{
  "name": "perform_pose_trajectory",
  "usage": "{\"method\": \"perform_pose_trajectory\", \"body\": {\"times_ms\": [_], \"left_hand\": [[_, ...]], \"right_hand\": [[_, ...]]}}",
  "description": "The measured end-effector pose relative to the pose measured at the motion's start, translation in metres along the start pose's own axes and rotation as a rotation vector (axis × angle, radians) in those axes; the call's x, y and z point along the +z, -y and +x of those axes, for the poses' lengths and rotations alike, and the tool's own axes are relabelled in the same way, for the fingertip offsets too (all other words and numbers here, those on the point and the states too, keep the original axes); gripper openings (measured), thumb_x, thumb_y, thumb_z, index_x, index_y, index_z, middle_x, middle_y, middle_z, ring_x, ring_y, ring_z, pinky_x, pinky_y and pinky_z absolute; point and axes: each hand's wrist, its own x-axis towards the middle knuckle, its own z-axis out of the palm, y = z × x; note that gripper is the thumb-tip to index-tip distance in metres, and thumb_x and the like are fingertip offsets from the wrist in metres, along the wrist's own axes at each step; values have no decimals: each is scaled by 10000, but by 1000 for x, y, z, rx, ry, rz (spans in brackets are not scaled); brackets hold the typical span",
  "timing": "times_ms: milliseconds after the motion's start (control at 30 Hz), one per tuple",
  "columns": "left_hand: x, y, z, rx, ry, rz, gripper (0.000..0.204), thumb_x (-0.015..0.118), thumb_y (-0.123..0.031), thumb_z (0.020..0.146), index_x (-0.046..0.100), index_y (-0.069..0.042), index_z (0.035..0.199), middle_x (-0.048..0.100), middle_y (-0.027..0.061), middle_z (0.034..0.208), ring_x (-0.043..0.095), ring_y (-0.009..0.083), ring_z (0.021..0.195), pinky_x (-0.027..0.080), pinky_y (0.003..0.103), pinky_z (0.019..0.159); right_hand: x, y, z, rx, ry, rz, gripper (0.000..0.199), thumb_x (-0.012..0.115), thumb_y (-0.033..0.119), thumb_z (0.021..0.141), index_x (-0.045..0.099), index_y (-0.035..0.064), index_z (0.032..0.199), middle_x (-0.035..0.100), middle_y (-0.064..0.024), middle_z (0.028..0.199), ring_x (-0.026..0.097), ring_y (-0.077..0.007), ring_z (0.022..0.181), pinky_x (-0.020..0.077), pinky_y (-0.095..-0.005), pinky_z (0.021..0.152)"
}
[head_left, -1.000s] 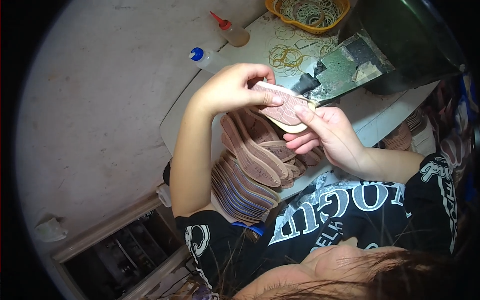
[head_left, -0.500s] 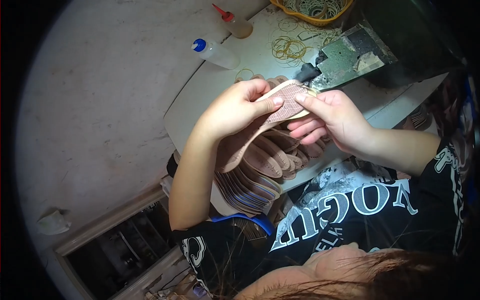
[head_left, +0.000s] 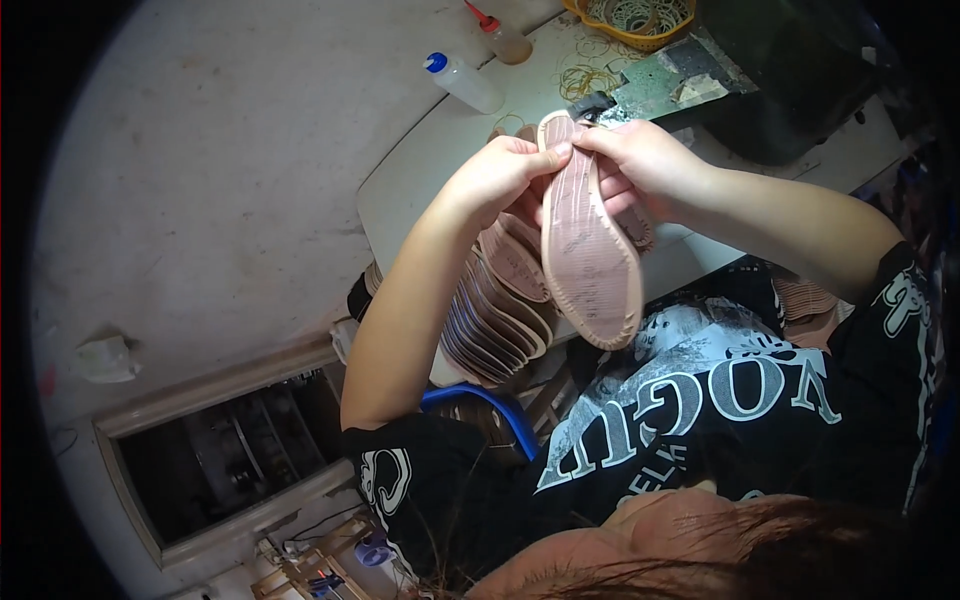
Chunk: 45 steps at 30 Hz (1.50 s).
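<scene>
Both hands hold one pinkish-brown shoe insole (head_left: 592, 255) with a pale stitched-looking rim, its narrow end up and its wide end hanging toward me. My left hand (head_left: 507, 172) pinches the upper left edge, thumb on the face. Opposite it, my right hand (head_left: 643, 165) grips the upper right edge, its thumb pressed on the face and the other fingers behind. Just past the insole's tip is a green, worn machine (head_left: 680, 85) with a dark part at its near end. Below my left hand, more insoles (head_left: 490, 330) stand stacked in a row.
A blue-capped white bottle (head_left: 465, 83) and a red-tipped bottle (head_left: 505, 42) stand at the table's (head_left: 400, 170) far left. Rubber-band-like loops (head_left: 587, 82) lie beside the machine, with a yellow basket (head_left: 640, 38) of more behind. A blue-edged seat (head_left: 515, 420) sits below the stack.
The insole has turned from a slant to nearly upright, its wide end swinging rightward and its face now toward me. My hands stay on its upper part; the whole view has shifted.
</scene>
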Motion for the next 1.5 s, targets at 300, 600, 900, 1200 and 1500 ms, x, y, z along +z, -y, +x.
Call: {"method": "perform_pose_trajectory", "body": {"times_ms": [300,600,900,1200,1500], "left_hand": [[-6,10,13,49,-28,-101,453,665,-402,895,599,-29,647,570,71,474,465,98,319,360,213,324],[-19,7,26,195,-330,17,501,714,-441,834,556,-40,579,469,9,471,394,95,385,303,258,382],[-16,26,-12,426,-389,-252,360,618,-358,938,591,-67,728,512,-26,526,434,51,435,334,211,421],[34,135,-58,767,-602,-551,156,508,-219,1011,558,-71,1019,552,-18,756,505,65,629,412,221,546],[75,226,-52,121,-1031,496,354,740,-322,770,557,-34,677,567,122,688,566,305,664,463,403,649]], "right_hand": [[-37,9,-66,55,210,-203,334,662,292,904,684,-34,975,686,-65,864,637,-94,750,516,-243,680],[-40,-12,-36,-68,105,-65,311,634,255,930,682,-49,974,702,-81,880,644,-87,750,511,-234,694],[25,-36,-56,-348,39,-390,203,649,201,925,677,0,929,575,42,662,452,-43,567,354,-233,502],[32,-66,-69,-866,248,-961,173,690,56,830,690,27,1000,621,-123,669,604,-211,539,460,-319,514],[40,-86,8,-762,97,-995,676,669,197,890,329,-44,1422,562,-252,1235,550,-334,1182,423,-397,1010]]}}
